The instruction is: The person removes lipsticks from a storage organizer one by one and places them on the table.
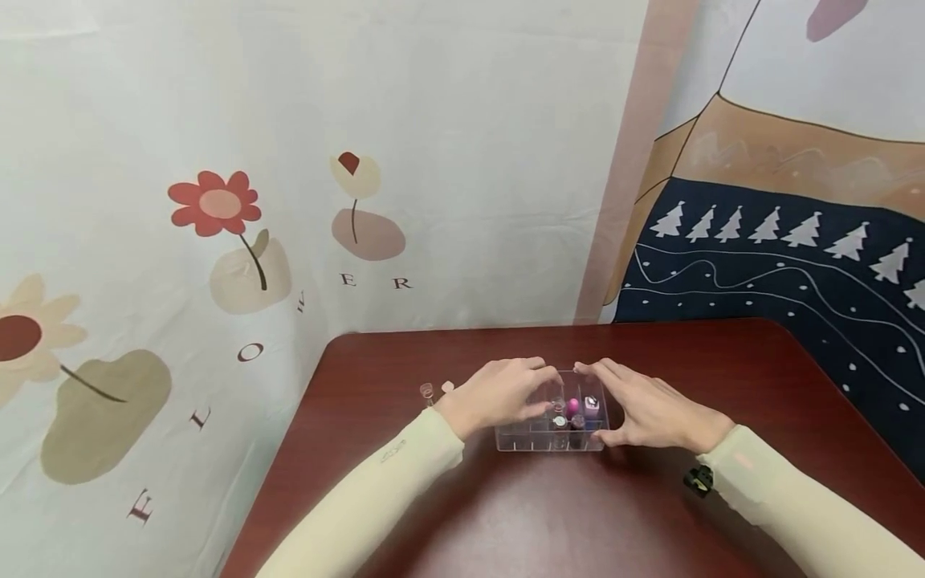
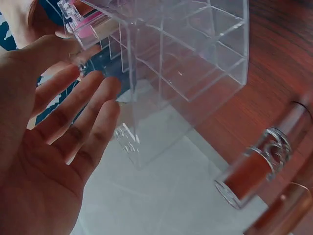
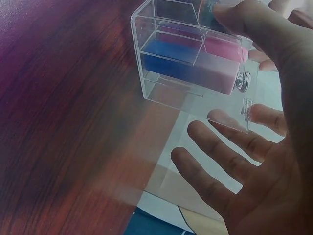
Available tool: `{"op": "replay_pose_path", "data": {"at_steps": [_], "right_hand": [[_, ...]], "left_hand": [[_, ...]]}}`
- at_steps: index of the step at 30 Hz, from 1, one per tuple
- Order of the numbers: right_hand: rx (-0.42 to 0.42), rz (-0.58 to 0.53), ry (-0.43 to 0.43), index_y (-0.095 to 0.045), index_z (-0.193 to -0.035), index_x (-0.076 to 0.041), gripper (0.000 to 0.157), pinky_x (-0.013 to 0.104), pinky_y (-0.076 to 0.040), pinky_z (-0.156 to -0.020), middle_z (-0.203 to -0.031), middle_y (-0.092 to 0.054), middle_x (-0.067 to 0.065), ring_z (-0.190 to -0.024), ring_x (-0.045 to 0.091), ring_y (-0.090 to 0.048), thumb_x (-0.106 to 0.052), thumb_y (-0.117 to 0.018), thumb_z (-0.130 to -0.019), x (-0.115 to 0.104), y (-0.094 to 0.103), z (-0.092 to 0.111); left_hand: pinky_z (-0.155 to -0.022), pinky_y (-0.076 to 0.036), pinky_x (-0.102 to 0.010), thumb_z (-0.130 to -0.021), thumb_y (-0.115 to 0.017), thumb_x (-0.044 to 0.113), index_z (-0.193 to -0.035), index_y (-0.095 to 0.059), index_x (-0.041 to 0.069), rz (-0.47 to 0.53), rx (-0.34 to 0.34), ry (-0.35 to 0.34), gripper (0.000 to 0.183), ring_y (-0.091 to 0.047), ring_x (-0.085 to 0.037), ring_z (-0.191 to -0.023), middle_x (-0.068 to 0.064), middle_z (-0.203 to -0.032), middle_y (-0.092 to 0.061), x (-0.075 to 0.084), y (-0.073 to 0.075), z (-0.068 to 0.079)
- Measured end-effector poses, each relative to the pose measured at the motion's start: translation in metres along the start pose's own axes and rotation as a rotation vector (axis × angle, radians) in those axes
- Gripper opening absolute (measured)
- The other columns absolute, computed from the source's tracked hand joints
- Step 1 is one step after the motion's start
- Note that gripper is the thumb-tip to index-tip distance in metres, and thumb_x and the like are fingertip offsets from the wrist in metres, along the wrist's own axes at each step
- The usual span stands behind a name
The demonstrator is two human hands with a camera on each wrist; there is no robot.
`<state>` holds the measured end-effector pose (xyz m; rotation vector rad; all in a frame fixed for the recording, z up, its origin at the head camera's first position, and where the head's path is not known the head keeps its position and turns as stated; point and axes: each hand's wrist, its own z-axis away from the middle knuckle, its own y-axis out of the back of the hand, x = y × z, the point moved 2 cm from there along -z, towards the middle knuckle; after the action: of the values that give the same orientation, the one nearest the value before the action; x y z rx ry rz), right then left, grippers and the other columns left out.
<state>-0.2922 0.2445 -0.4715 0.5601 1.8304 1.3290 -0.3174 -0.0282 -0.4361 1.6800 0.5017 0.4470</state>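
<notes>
On the left of the worktop [image 1: 549,514], two tubes [image 1: 426,391] stand upright, nearer the left hand [image 1: 502,391] than the right. The left hand reaches over a clear box [image 1: 515,441], fingers and thumb apart, no hold visible. The box sits between the hands. The right hand [image 1: 650,409] spans its right side, fingers spread. The left wrist view shows the tubes' brown-red bodies; the right wrist view shows a blue-and-pink tube [image 3: 171,61] upright inside the box.
</notes>
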Motion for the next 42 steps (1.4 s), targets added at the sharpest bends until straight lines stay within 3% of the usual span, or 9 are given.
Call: {"op": "replay_pose_path", "data": {"at_steps": [11, 22, 35, 42], "right_hand": [[-0.005, 0.018, 0.0, -0.049, -0.171, -0.016, 0.105, 0.044, -0.069, -0.086, -0.147, -0.066, 0.006, -0.116, 0.018, -0.069, -0.043, -0.103, -0.085, -0.002, -0.001, -0.002], [-0.009, 0.017, -0.004, -0.049, -0.17, -0.016, 0.104, 0.044, -0.069, -0.086, -0.146, -0.065, 0.007, -0.115, 0.019, -0.07, -0.042, -0.103, -0.085, -0.004, -0.002, -0.001], [-0.01, 0.012, 0.005, -0.05, -0.168, -0.015, 0.101, 0.036, -0.066, -0.081, -0.144, -0.065, 0.008, -0.108, 0.016, -0.067, -0.04, -0.103, -0.086, -0.003, 0.0, 0.0], [-0.017, -0.023, 0.002, -0.048, -0.17, -0.013, 0.102, 0.046, -0.069, -0.101, -0.144, -0.064, 0.005, -0.121, 0.018, -0.067, -0.035, -0.103, -0.087, -0.005, -0.001, -0.002]], "left_hand": [[-0.091, -0.068, -0.027, -0.107, -0.087, 0.034, -0.126, -0.083, 0.029, -0.037, -0.12, -0.013, 0.02, -0.08, -0.005, -0.104, 0.011, -0.12, -0.081, 0.008, -0.003, -0.013], [-0.089, -0.068, -0.027, -0.105, -0.089, 0.033, -0.118, -0.082, 0.026, -0.013, -0.133, -0.003, 0.016, -0.079, -0.005, -0.101, 0.012, -0.115, -0.082, 0.008, -0.002, -0.014], [-0.085, -0.065, -0.023, -0.106, -0.087, 0.032, -0.118, -0.08, 0.022, 0.016, -0.061, 0.017, 0.017, -0.074, -0.002, -0.092, 0.008, -0.115, -0.083, 0.007, 0.005, -0.01], [-0.079, -0.065, -0.025, -0.106, -0.087, 0.031, -0.118, -0.077, 0.021, 0.041, 0.011, 0.033, 0.018, -0.066, -0.002, -0.083, 0.006, -0.115, -0.083, 0.006, 0.014, -0.002]]}}
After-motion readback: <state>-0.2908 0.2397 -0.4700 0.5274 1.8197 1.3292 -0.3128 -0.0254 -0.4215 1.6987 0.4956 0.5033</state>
